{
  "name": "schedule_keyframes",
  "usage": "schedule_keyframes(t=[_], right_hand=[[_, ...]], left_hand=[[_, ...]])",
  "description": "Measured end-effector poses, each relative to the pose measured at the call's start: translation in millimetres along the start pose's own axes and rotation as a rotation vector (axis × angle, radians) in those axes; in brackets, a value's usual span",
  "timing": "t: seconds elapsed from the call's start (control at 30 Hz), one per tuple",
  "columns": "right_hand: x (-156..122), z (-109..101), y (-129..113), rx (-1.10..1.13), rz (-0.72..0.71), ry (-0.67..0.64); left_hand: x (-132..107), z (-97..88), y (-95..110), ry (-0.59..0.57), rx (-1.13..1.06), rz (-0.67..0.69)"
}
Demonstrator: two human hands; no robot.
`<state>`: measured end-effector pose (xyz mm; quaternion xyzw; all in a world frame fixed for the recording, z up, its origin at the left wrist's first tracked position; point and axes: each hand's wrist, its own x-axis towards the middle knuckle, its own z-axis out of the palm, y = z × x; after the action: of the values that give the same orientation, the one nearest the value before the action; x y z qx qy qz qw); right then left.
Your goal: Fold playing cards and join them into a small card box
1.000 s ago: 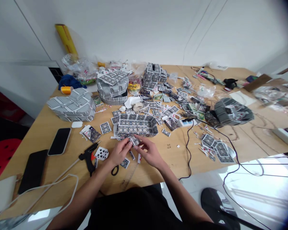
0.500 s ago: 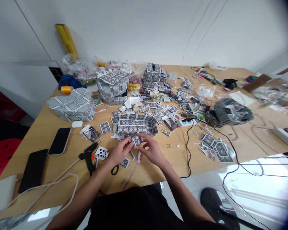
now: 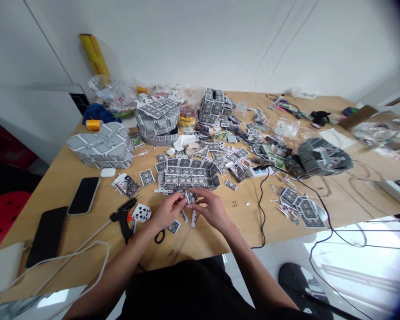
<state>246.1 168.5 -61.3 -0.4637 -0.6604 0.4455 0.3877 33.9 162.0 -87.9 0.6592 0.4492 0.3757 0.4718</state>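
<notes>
Between my two hands is a small playing card piece (image 3: 190, 197) with a patterned back. My left hand (image 3: 169, 209) pinches its left side, and my right hand (image 3: 211, 207) has its fingers closed on the right side. Just beyond my fingers sits an open rectangular box (image 3: 191, 178) made of patterned cards. Card strips and a patterned card (image 3: 174, 226) lie on the table below my hands. A black glue gun (image 3: 122, 218) rests left of my left forearm, beside a ten-of-spades-like card (image 3: 142, 212).
Heart-shaped card box (image 3: 102, 146) and phone (image 3: 83, 195) lie to the left. Loose cards (image 3: 233, 155) spread over the middle behind the box. A power strip (image 3: 257, 170) trails a black cable (image 3: 262, 213) down the right. Another card box (image 3: 323, 155) stands farther right.
Both hands keep hold of the card piece in almost the same place; it looks slightly turned. The view has shifted a little, and nothing else visibly moved.
</notes>
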Motion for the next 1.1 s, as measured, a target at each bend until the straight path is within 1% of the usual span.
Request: schedule_keyframes(t=[0.13, 0.3, 0.7, 1.1], right_hand=[[-0.3, -1.8, 2.5, 0.002, 0.011, -0.001], [-2.0, -4.9, 3.5, -0.062, -0.004, 0.004], [-4.8, -6.0, 10.1, -0.11, -0.04, -0.015], [-6.8, -3.1, 17.3, -0.094, -0.029, -0.033]], left_hand=[[0.1, -0.1, 0.0, -0.015, -0.003, -0.002], [0.3, 0.3, 0.0, -0.031, -0.032, -0.027], [4.8, -2.1, -11.3, -0.099, -0.104, -0.087], [4.6, -3.6, -7.7, -0.123, -0.074, -0.117]])
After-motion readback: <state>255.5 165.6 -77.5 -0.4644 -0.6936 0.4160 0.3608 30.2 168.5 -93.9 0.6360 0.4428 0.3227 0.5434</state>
